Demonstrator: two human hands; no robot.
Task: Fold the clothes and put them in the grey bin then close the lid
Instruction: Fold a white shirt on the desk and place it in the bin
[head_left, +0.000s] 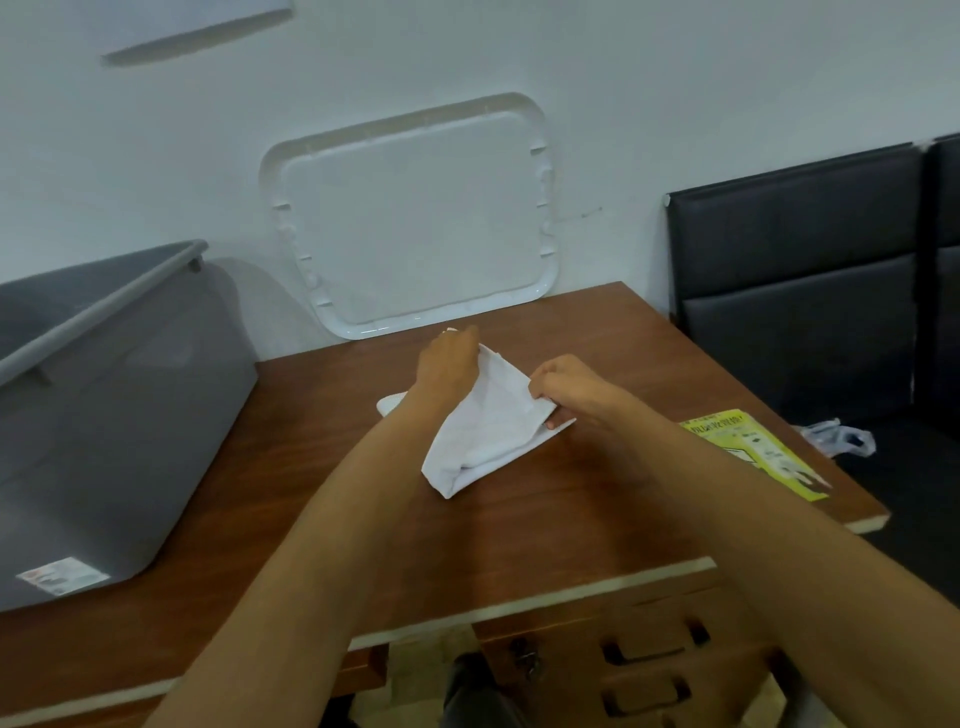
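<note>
From the head camera I see my left hand (451, 358) and right hand (563, 387) both on a white, partly folded cloth garment (491, 431) lying near the middle of the brown wooden worktop (571, 519). My left fingers are closed on the garment's far corner, my right fingers pinched together on its right edge, and the cloth between them is lifted into a slack fold. The translucent grey plastic bin (104, 415) stands at the worktop's left end, open on top, well apart from the garment. Its white rectangular plastic lid (415, 218) leans upright against the wall behind the worktop. A yellow printed leaflet (758, 452) lies at the right edge, beside a black padded chair (800, 270).
</note>
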